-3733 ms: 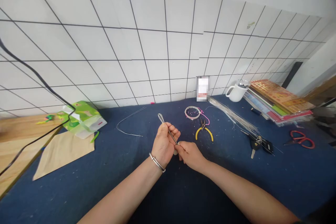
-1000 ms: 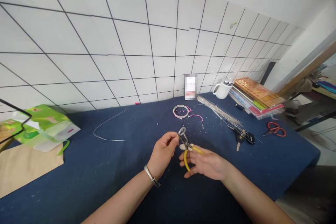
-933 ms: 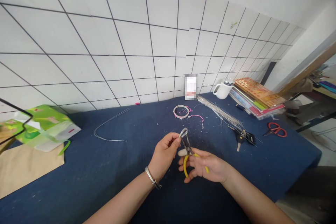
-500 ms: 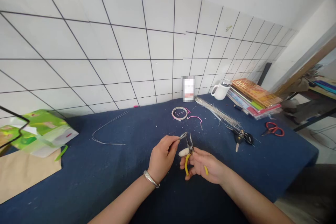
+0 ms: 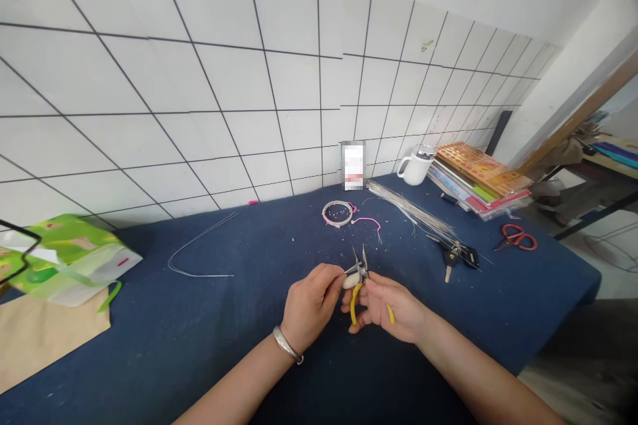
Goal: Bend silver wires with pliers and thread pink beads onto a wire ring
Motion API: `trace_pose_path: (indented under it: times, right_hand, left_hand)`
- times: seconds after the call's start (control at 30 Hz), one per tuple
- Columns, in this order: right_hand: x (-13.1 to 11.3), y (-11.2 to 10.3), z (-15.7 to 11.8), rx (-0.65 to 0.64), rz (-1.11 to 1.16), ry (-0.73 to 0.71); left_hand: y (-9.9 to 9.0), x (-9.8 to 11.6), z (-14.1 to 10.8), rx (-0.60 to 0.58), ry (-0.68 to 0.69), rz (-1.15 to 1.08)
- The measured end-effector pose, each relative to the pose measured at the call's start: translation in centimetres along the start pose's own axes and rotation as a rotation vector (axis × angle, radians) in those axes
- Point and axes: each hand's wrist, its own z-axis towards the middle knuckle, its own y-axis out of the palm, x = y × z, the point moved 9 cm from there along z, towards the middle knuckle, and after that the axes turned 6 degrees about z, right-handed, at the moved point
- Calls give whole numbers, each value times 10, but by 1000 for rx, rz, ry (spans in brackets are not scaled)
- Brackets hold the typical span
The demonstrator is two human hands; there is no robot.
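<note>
Head view: my left hand is closed, thumb and fingers pinching a short looped piece of wire. Its free end points right, right at the pliers; can't tell if they touch. Right hand grips the pliers by the yellow handles, handles spread, nose pointing to the far side, jaws apart. White wrap on one right-hand finger. Silver bangle on my left wrist.

Both hands are over the dark blue tabletop, near side, around the middle. Just beyond them: round ring with pink cord, small beads inside it. Left of that, a bent wire lies flat. Far left: green bag and tan sheet.

Right of the ring, a wire bundle runs from the upright card, detail pixelated, toward the keys. Red-handled scissors right of the keys. Far right: white mug beside the book stack, against the tiled wall.
</note>
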Motion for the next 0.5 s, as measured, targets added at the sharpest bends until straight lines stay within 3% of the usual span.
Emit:
trace_pose_path:
  times: [0.5]
  right_hand:
    - [-4,2,-4,94,-8,-126]
  left_hand:
    - [1,3,-3,49,181,12]
